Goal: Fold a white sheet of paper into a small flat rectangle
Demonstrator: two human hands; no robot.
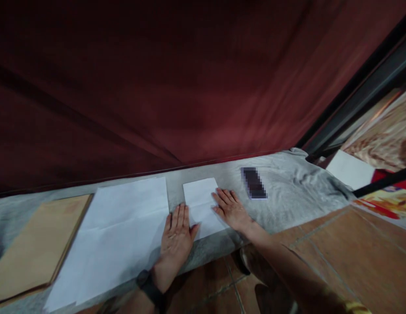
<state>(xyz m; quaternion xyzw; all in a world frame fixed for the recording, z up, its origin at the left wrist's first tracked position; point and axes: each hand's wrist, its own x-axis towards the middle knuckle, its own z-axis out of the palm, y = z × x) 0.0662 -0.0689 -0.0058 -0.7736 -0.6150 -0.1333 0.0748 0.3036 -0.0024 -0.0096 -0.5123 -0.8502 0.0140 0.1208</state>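
A small white sheet of paper (200, 205), with a faint crease across it, lies on the grey cloth between my hands. My left hand (177, 235) rests flat at the paper's left edge, fingers stretched forward and thumb over the sheet's lower left. On the other side, my right hand (232, 208) lies with spread fingers on the right edge. Neither hand grips anything. Left of my left hand are larger white sheets (124, 226) with a crease across them, overlapping one another.
A stack of brown paper or envelopes (42, 244) lies far left. A dark, pixelated rectangular object (254, 183) sits right of the small sheet. Grey cloth (288, 187) covers the narrow surface. A red curtain (190, 87) hangs behind; the tiled floor (347, 248) is below.
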